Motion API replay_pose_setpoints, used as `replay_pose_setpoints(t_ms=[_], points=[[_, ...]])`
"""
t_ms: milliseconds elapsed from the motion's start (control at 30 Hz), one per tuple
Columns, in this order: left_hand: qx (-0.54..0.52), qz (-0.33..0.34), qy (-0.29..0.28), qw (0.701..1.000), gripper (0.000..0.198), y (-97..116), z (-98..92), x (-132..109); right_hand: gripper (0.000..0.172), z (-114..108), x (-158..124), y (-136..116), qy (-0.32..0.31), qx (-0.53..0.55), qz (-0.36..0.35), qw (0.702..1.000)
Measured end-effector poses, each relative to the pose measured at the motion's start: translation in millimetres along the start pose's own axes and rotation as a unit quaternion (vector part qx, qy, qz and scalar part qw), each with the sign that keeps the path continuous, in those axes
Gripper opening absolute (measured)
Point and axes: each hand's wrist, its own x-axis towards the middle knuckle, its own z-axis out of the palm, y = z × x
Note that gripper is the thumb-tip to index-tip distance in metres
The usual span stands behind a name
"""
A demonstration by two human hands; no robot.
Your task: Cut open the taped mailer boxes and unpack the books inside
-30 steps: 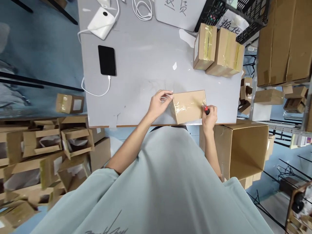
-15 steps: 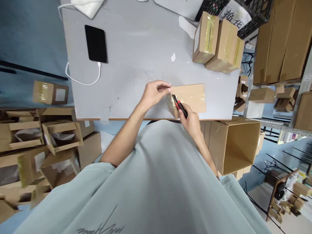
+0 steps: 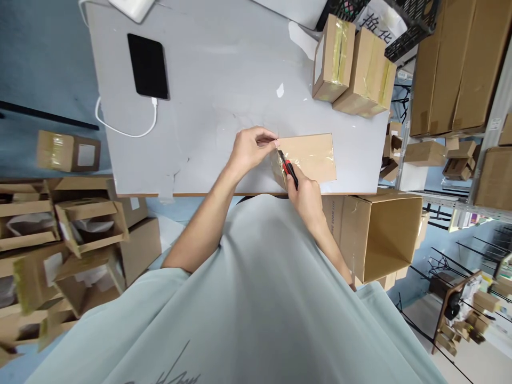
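On the table near its front edge lies a small cardboard box [image 3: 314, 152] with shiny clear tape over its left end. My right hand [image 3: 306, 197] is wrapped round a red and black box cutter [image 3: 288, 169]. The cutter's tip points away from me, at the taped left edge of the box, close to its far left corner. At that corner the fingertips of my left hand [image 3: 250, 149] are pinched together against the box. Whether they grip cardboard or a bit of tape is too small to tell.
Taped cardboard boxes [image 3: 334, 58] stand at the table's back right, beside a black crate [image 3: 416, 32]. A black tablet [image 3: 148, 66] with a white cable lies at the left. A large open carton [image 3: 356, 240] stands below the right edge; several open boxes [image 3: 88, 224] are stacked at left.
My right hand has shifted slightly left, and the cutter's tip is a little nearer the far left corner. My left hand stays at that corner. The whole view has shifted slightly.
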Motion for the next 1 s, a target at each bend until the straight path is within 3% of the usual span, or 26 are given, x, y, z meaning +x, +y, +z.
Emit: replay_pose_setpoints(t_ms=[133,367,567,700,833,900,1000], points=[[-0.008,-0.009,0.002,1.0,0.024,3,1.6,-2,0.057,-2,-1,-22,-0.046,-0.077,0.043,0.995],[0.011,-0.026,0.026,0.999,0.017,7,4.2,-3,0.056,-7,2,-42,-0.069,-0.111,0.059,0.99],[0.05,-0.035,0.083,0.995,0.014,12,12.2,-7,0.042,-9,-22,-37,-0.114,-0.139,0.078,0.981],[0.045,-0.027,0.067,0.996,0.014,12,10.8,-8,0.042,-2,-37,-30,-0.129,-0.138,0.079,0.979],[0.032,-0.018,0.05,0.998,0.016,10,5.5,-12,0.045,-8,-56,-25,-0.132,-0.116,0.091,0.98],[0.024,-0.017,0.04,0.999,0.017,8,3.1,-14,0.046,-12,-64,-15,-0.102,-0.067,0.093,0.988],[0.026,-0.016,0.033,0.999,0.02,7,2.0,-17,0.046,-11,-56,21,0.041,0.03,0.106,0.993]])
